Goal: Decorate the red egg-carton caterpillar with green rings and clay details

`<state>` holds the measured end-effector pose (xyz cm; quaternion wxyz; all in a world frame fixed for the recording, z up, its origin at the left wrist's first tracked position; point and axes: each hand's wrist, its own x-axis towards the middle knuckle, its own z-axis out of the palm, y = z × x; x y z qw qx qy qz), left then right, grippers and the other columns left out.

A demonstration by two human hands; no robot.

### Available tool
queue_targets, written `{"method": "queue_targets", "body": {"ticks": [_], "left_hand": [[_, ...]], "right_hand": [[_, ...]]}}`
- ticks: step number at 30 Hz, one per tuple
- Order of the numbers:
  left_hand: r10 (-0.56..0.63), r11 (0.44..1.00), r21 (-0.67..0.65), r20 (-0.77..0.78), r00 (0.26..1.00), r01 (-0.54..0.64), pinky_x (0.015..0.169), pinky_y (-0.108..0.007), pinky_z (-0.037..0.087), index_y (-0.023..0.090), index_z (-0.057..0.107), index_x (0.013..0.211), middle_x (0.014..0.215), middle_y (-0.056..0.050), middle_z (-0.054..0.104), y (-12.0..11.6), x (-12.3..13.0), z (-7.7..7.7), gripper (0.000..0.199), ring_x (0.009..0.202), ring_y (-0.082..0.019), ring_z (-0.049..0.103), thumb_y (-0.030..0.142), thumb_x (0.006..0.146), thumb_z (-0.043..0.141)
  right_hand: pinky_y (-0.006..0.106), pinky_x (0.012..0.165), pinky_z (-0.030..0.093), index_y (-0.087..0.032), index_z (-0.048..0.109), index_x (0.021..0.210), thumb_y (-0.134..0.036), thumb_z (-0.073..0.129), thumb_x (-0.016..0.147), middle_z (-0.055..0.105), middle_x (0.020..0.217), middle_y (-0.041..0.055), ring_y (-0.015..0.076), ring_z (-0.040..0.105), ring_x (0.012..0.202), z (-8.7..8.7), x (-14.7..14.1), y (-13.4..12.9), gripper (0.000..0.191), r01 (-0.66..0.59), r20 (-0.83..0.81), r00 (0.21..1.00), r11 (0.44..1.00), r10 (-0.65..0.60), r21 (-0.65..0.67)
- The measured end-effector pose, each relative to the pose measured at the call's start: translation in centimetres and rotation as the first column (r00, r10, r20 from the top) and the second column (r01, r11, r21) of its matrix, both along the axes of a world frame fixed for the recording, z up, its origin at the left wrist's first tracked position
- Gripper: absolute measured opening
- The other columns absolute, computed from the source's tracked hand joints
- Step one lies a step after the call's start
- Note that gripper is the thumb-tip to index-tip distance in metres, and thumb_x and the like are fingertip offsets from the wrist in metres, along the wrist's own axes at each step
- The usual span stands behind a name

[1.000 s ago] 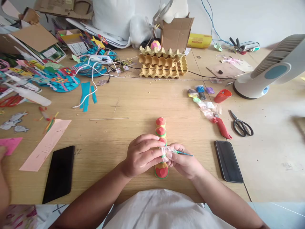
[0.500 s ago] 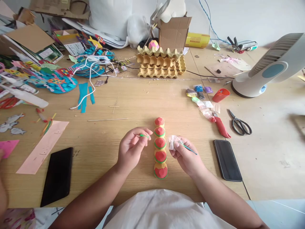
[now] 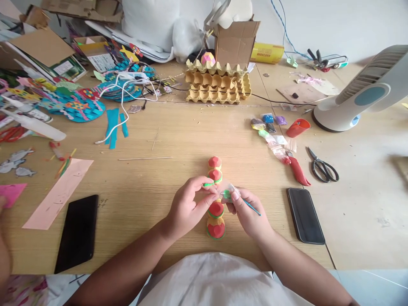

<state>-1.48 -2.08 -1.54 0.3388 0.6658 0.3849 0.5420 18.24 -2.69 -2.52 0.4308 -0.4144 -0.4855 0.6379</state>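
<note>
The left hand (image 3: 185,208) holds a small green bit (image 3: 208,184) at its fingertips, the thumb lying close to the bag (image 3: 227,194); whether it pinches the bag's left edge, I cannot tell. The right hand (image 3: 250,220) grips that clear bag, with a green lump inside, between thumb and fingers, along with a blue tool (image 3: 255,210) pointing right and near. Both hands are above the strip (image 3: 216,229) of red-topped cups, which runs near to far in the middle of the table's near part. The green stuff looks soft and light, easily dented, so a gentle pinch suits it; the bag seems limp and slippery, best held by its edge. The strip looks light but crushable, safest taken by its sides.
</note>
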Motion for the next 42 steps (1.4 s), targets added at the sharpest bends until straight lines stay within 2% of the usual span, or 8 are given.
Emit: {"method": "queue_targets", "body": {"ticks": [8, 14, 25, 29, 35, 38, 40, 42], "left_hand": [[-0.097, 0.912, -0.360, 0.276, 0.956, 0.196, 0.081, -0.028, 0.063, 0.027, 0.046, 0.140, 0.108, -0.005, 0.073, -0.2, 0.6, 0.5, 0.054, 0.094, -0.016, 0.075, 0.016, 0.094, 0.072], [-0.124, 0.941, -0.292, 0.178, 0.976, 0.173, 0.081, -0.029, 0.063, 0.026, 0.049, 0.140, 0.100, -0.003, 0.077, -0.7, 1.0, 0.6, 0.049, 0.087, -0.016, 0.077, 0.016, 0.096, 0.070], [-0.083, 0.968, -0.225, 0.138, 0.987, 0.113, 0.072, -0.029, 0.064, 0.023, 0.053, 0.107, 0.090, -0.002, 0.075, -1.1, 0.8, 0.7, 0.023, 0.074, -0.016, 0.077, 0.017, 0.096, 0.072], [-0.122, 0.975, -0.172, 0.116, 0.986, 0.141, 0.077, -0.030, 0.064, 0.024, 0.052, 0.118, 0.094, -0.002, 0.075, -1.1, 0.9, 0.4, 0.030, 0.080, -0.016, 0.077, 0.014, 0.096, 0.070], [-0.136, 0.983, -0.112, 0.092, 0.986, 0.146, 0.087, -0.031, 0.061, 0.026, 0.054, 0.131, 0.098, -0.002, 0.076, -0.9, 0.9, -0.3, 0.042, 0.090, -0.016, 0.076, 0.013, 0.096, 0.070], [-0.111, 0.957, -0.241, 0.205, 0.972, 0.160, 0.089, -0.033, 0.059, 0.026, 0.055, 0.141, 0.106, -0.006, 0.074, -0.2, 0.5, -0.4, 0.047, 0.099, -0.018, 0.072, 0.025, 0.097, 0.072], [-0.066, 0.917, -0.353, 0.329, 0.942, 0.187, 0.080, -0.031, 0.056, 0.024, 0.064, 0.135, 0.111, -0.009, 0.074, 0.6, 0.0, -0.4, 0.036, 0.094, -0.018, 0.068, 0.036, 0.101, 0.065], [-0.030, 0.849, -0.455, 0.466, 0.885, 0.268, 0.068, -0.029, 0.050, 0.021, 0.073, 0.125, 0.110, -0.011, 0.073, 1.3, -0.5, -0.3, 0.037, 0.084, -0.016, 0.062, 0.046, 0.104, 0.056]], "right_hand": [[0.033, 0.088, 0.052, -0.026, 0.074, 0.104, -0.042, 0.076, 0.093, 0.073, 0.102, 0.0043, 0.0209, 0.066, 0.096, 1.6, 0.2, 0.4, 0.020, -0.004, 0.058, 0.998, 0.994, -0.003, 0.112], [0.033, 0.075, 0.051, -0.026, 0.074, 0.093, -0.034, 0.071, 0.099, 0.071, 0.083, 0.0017, 0.0164, 0.061, 0.076, 1.0, 0.3, 0.2, 0.011, 0.040, 0.093, 0.994, 0.973, -0.063, 0.229], [0.037, 0.072, 0.054, -0.027, 0.079, 0.096, -0.030, 0.066, 0.101, 0.072, 0.080, 0.0040, 0.0202, 0.066, 0.071, 1.8, 0.9, -0.3, 0.014, 0.026, 0.192, 0.974, 0.907, -0.117, 0.420], [0.038, 0.073, 0.053, -0.027, 0.076, 0.096, -0.030, 0.067, 0.100, 0.073, 0.081, 0.0043, 0.0212, 0.067, 0.073, 2.0, 0.9, 0.0, 0.010, 0.004, 0.229, 0.966, 0.892, -0.120, 0.453], [0.033, 0.066, 0.050, -0.026, 0.072, 0.094, -0.023, 0.065, 0.100, 0.074, 0.078, 0.0026, 0.0183, 0.065, 0.067, 2.7, 1.8, 1.2, 0.010, -0.167, 0.384, 0.919, 0.791, -0.092, 0.589], [0.034, 0.065, 0.049, -0.026, 0.072, 0.089, -0.030, 0.065, 0.100, 0.073, 0.077, 0.0027, 0.0180, 0.064, 0.063, 3.3, 4.0, 2.5, 0.013, -0.028, 0.467, 0.843, 0.845, -0.266, 0.534], [0.034, 0.067, 0.047, -0.024, 0.072, 0.085, -0.035, 0.068, 0.097, 0.071, 0.075, 0.0035, 0.0204, 0.064, 0.068, 3.7, 6.1, 3.7, 0.017, 0.084, 0.579, 0.703, 0.857, -0.412, 0.508], [0.035, 0.069, 0.045, -0.022, 0.074, 0.085, -0.038, 0.066, 0.096, 0.073, 0.078, 0.0057, 0.0227, 0.065, 0.074, 3.6, 8.4, 5.1, 0.020, 0.029, 0.723, 0.561, 0.882, -0.404, 0.470]]}}
